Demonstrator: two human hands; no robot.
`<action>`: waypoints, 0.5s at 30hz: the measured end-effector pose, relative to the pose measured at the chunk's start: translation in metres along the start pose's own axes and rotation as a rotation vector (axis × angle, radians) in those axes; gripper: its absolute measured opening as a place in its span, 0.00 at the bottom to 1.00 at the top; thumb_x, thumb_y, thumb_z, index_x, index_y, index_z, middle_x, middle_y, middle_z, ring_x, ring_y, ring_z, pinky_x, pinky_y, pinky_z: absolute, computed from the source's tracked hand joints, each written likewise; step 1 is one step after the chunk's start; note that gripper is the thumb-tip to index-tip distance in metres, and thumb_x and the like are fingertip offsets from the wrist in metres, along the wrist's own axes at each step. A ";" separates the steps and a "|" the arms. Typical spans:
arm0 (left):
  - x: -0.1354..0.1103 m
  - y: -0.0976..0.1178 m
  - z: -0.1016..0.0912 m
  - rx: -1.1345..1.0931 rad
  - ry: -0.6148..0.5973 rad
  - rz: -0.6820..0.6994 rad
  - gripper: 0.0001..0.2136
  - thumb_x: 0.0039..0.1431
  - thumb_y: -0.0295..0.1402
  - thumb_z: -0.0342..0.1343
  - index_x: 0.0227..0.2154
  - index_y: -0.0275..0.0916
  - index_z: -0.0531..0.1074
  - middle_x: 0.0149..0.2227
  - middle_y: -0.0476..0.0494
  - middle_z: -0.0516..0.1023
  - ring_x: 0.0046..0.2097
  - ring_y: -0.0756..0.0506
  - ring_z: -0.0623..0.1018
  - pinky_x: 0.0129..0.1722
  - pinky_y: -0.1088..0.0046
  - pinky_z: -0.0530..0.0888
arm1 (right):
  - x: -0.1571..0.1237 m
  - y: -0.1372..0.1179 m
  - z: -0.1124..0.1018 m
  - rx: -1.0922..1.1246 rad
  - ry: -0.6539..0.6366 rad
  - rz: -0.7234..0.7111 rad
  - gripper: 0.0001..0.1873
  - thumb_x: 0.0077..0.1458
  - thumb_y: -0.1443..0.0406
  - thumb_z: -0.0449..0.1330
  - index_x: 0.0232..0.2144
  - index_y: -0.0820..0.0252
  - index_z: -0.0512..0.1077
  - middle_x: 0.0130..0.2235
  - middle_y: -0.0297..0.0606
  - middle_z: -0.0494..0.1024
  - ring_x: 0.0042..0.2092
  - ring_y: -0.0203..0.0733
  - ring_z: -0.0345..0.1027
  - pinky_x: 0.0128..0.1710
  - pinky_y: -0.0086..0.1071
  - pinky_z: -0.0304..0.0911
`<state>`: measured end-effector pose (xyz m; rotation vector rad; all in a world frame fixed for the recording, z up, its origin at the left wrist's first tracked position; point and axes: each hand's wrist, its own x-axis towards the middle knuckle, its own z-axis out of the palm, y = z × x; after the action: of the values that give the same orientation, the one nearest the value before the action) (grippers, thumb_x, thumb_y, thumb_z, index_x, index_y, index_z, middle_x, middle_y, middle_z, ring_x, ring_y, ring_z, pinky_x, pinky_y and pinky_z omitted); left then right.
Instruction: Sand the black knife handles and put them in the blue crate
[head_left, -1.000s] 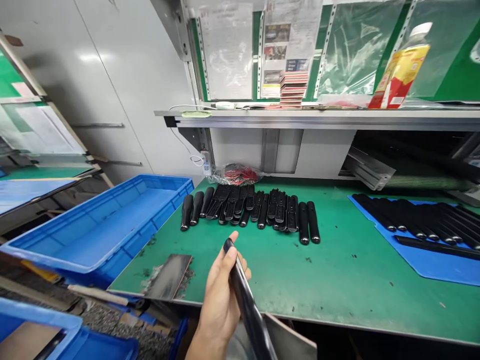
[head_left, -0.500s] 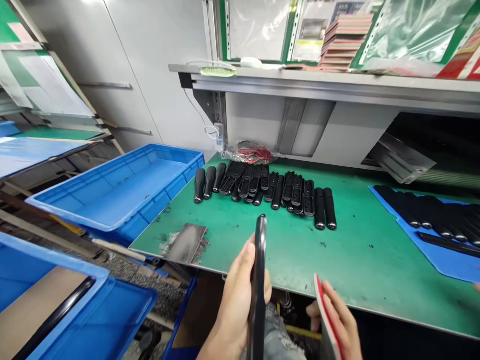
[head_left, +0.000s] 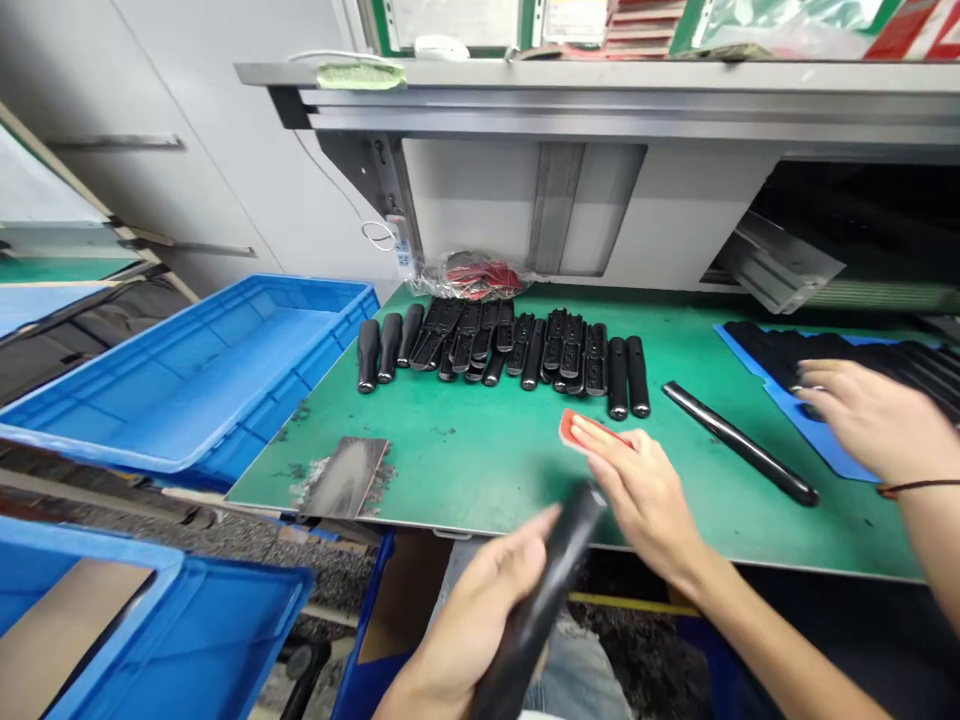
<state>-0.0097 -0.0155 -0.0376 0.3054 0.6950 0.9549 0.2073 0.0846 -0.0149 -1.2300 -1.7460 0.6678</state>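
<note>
My left hand (head_left: 480,610) is wrapped round a long black plastic handle piece (head_left: 544,590), blurred by motion and tilted up to the right, in front of the table edge. My right hand (head_left: 641,490) presses its fingers on a red-backed piece of sandpaper (head_left: 574,428), just above the green table (head_left: 465,455) and beyond the handle piece's upper end. Another glossy black piece (head_left: 739,440) lies slantwise on the table to the right. Several black handle halves (head_left: 480,335) lie in a row at the back.
A co-worker's hand (head_left: 877,415) reaches over black pieces on a blue sheet (head_left: 847,455) at right. A dusty grey sheet (head_left: 347,478) lies at the table's left front. Blue bins (head_left: 176,455) stand at left. A metal shelf (head_left: 600,110) spans the back.
The view has shifted. My right hand has swung up with the sandpaper over the table. My left hand's piece has turned to lean right. A co-worker's hand and a loose black piece have appeared at right.
</note>
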 end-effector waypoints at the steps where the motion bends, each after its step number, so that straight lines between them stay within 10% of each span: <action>1: -0.005 -0.001 0.000 -0.014 -0.022 0.022 0.34 0.45 0.45 0.74 0.54 0.37 0.76 0.16 0.57 0.60 0.15 0.56 0.61 0.15 0.81 0.56 | -0.010 -0.003 0.011 0.103 -0.073 0.028 0.18 0.68 0.50 0.59 0.48 0.54 0.80 0.51 0.42 0.78 0.49 0.49 0.71 0.54 0.46 0.64; 6: -0.001 0.018 0.002 -0.371 0.042 0.191 0.15 0.61 0.37 0.63 0.50 0.42 0.76 0.26 0.49 0.75 0.31 0.50 0.77 0.28 0.80 0.74 | -0.050 -0.013 0.027 0.789 -0.075 0.304 0.34 0.74 0.47 0.35 0.50 0.53 0.77 0.34 0.42 0.76 0.33 0.47 0.68 0.35 0.38 0.67; 10: 0.020 0.044 0.009 -0.408 0.296 0.242 0.12 0.69 0.34 0.50 0.50 0.36 0.72 0.45 0.38 0.78 0.36 0.48 0.79 0.26 0.78 0.76 | -0.060 -0.020 0.028 1.485 -0.148 0.433 0.31 0.71 0.44 0.42 0.57 0.53 0.74 0.56 0.48 0.72 0.40 0.45 0.67 0.34 0.33 0.65; 15: 0.031 0.050 0.015 0.039 0.442 0.354 0.18 0.66 0.32 0.56 0.58 0.42 0.68 0.42 0.42 0.78 0.27 0.52 0.75 0.23 0.79 0.75 | -0.072 -0.015 0.035 1.446 -0.126 0.396 0.26 0.72 0.47 0.43 0.54 0.49 0.75 0.58 0.45 0.70 0.43 0.48 0.69 0.39 0.37 0.69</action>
<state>-0.0196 0.0386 -0.0124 0.2575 1.0871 1.3681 0.1788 0.0144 -0.0438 -0.4375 -0.6433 1.8040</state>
